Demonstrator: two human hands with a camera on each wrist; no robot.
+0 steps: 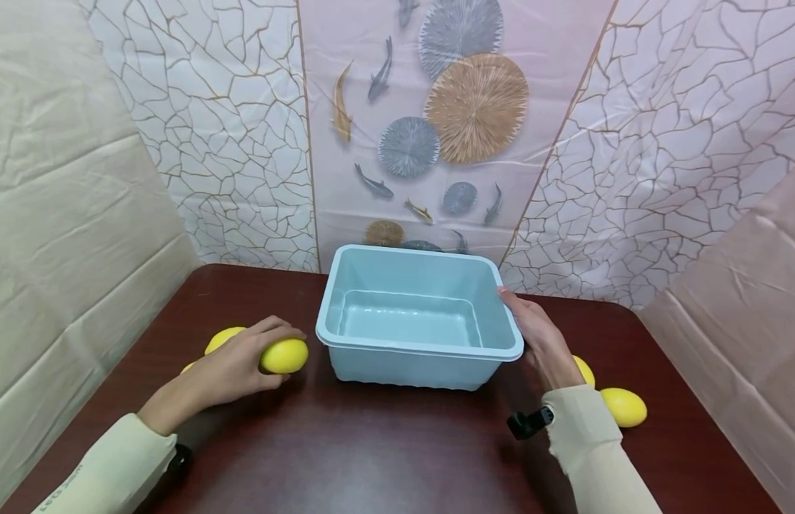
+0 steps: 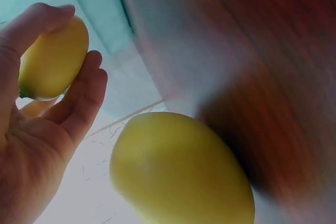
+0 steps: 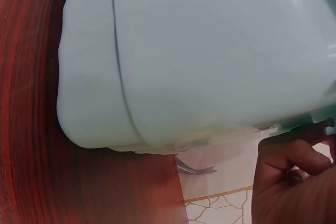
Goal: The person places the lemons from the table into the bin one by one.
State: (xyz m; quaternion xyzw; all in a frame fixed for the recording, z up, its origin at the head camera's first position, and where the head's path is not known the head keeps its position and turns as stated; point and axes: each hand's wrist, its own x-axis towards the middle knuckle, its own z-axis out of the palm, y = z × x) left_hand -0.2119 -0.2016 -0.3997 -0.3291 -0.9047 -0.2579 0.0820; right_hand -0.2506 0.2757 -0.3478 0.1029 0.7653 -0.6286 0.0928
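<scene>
My left hand (image 1: 239, 360) grips a yellow lemon (image 1: 284, 355) just left of the light-blue plastic tub (image 1: 406, 370). The left wrist view shows thumb and fingers curled round that lemon (image 2: 55, 59), while another lemon (image 2: 181, 171) looms close to the camera. At the tub's right side, my right hand (image 1: 535, 328) holds the rim, thumb on top. In the right wrist view, curled fingers of the right hand (image 3: 296, 171) lie under the rim beside the tub's wall (image 3: 210, 51). The visible inside of the tub holds nothing.
Behind my left hand sits a lemon (image 1: 223, 338), with a sliver of another beside the wrist. To the right of my right forearm lie two lemons, one (image 1: 623, 407) fully seen. Patterned cloth (image 1: 243, 143) hangs behind the dark wooden table (image 1: 371, 457).
</scene>
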